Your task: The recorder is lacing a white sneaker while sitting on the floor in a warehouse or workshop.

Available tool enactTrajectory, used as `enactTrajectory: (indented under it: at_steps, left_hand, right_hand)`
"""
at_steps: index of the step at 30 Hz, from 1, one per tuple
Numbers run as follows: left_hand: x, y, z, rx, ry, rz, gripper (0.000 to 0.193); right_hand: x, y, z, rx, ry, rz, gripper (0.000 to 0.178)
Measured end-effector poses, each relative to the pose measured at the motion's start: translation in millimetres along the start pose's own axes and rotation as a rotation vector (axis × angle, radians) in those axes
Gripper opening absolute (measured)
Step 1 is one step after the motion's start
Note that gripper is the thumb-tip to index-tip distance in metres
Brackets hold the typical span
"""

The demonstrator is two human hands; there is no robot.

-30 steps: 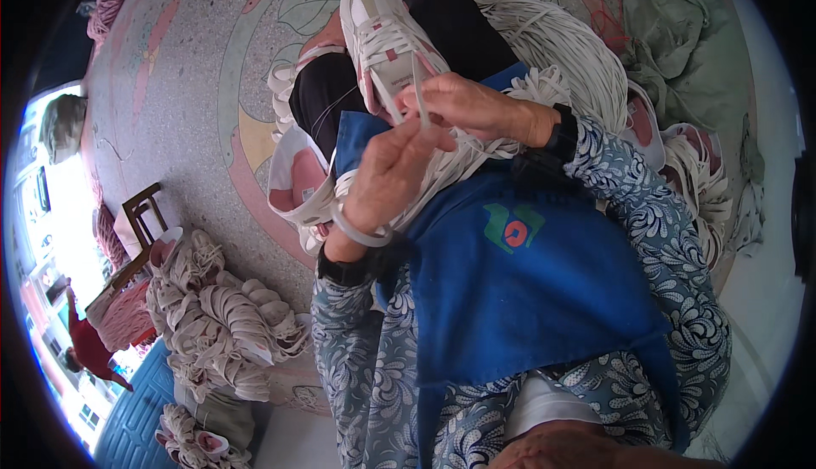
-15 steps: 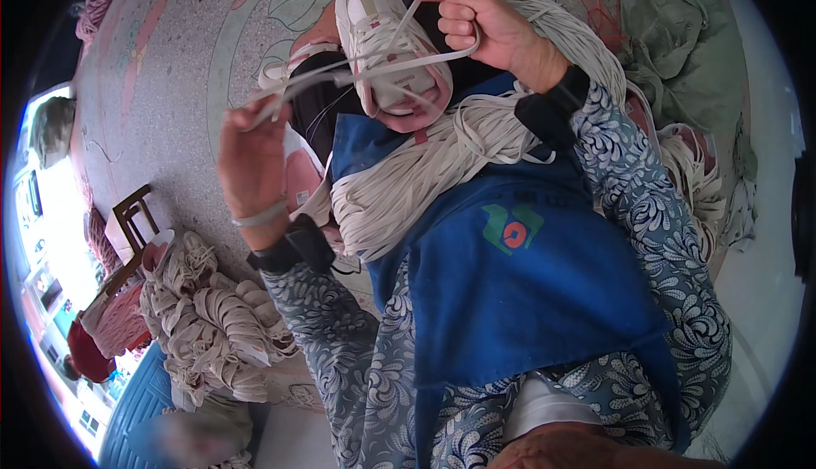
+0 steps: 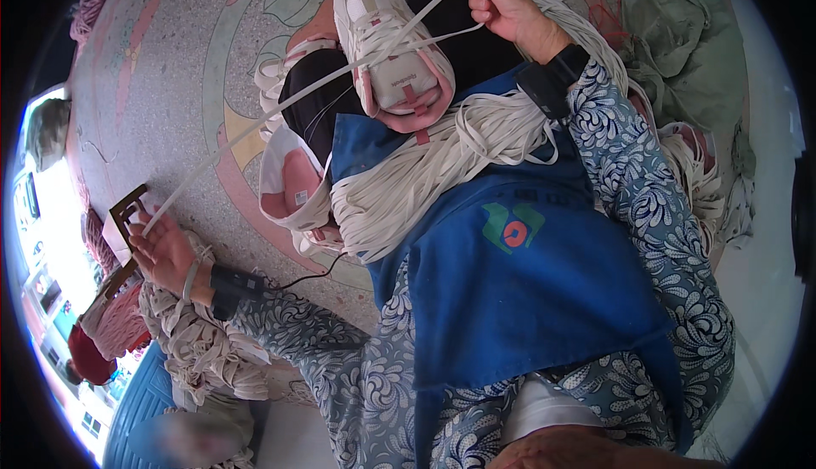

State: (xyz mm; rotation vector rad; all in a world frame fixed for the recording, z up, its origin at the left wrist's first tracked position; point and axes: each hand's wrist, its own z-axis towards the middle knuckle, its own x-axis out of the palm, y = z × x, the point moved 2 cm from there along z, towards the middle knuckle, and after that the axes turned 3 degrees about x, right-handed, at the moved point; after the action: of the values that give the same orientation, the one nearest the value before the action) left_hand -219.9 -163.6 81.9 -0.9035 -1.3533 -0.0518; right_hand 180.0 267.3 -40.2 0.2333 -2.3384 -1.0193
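Note:
A white and pink sneaker (image 3: 398, 86) rests on my dark-trousered lap, its toe pointing away from me. Stretched out far to the left, my left hand (image 3: 172, 256) grips a flat off-white shoelace (image 3: 280, 110) between thumb and fingers, its palm partly turned up. The lace runs taut from there to the sneaker's upper. My right hand (image 3: 507, 17), raised to the right of the toe, pinches another stretch of lace that slants up from the sneaker. A thick bundle of loose off-white laces (image 3: 425, 180) lies across my blue apron (image 3: 527, 299), just behind the heel.
Another pink-lined sneaker (image 3: 293, 184) is beside my left leg, with more shoes behind it. A pile of laced shoes (image 3: 212, 341) lies at lower left, near a brown wooden chair (image 3: 127, 214) and a blue surface (image 3: 136, 409). Green-grey cloth (image 3: 671, 52) is at right.
My left hand has swung out far to the left and down, drawing the lace straight. My right hand has shifted slightly right and up, and the loose lace loop over the shoe has tightened.

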Motion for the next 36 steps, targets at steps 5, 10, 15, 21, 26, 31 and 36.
enactTrajectory:
  at_steps: [5,10,15,21,26,31,36]
  left_hand:
    - [-6,-31,-12,0.052,0.085,0.002,0.023]
    - [39,52,-18,0.125,0.028,0.492,0.029]
    - [93,157,-44,-0.214,0.082,0.917,0.029]
    - [86,228,-58,-0.456,0.312,1.084,0.021]
    - [77,249,-58,-0.193,0.465,1.387,0.023]
    - [82,257,-55,-0.142,0.459,1.534,0.024]
    - [90,261,-48,-0.136,0.513,1.642,0.024]
  right_hand:
    - [-5,0,2,-0.05,-0.023,-0.227,0.024]
    - [12,31,-19,-0.393,-0.185,-0.811,0.023]
    - [38,26,-49,-0.597,-0.064,-1.164,0.02]
    - [58,22,-84,-1.13,-0.184,-1.558,0.023]
    - [63,12,-94,-0.966,0.219,-1.508,0.024]
    - [55,-4,-82,-0.947,0.226,-1.732,0.019]
    - [60,0,-80,-0.955,0.274,-1.742,0.014]
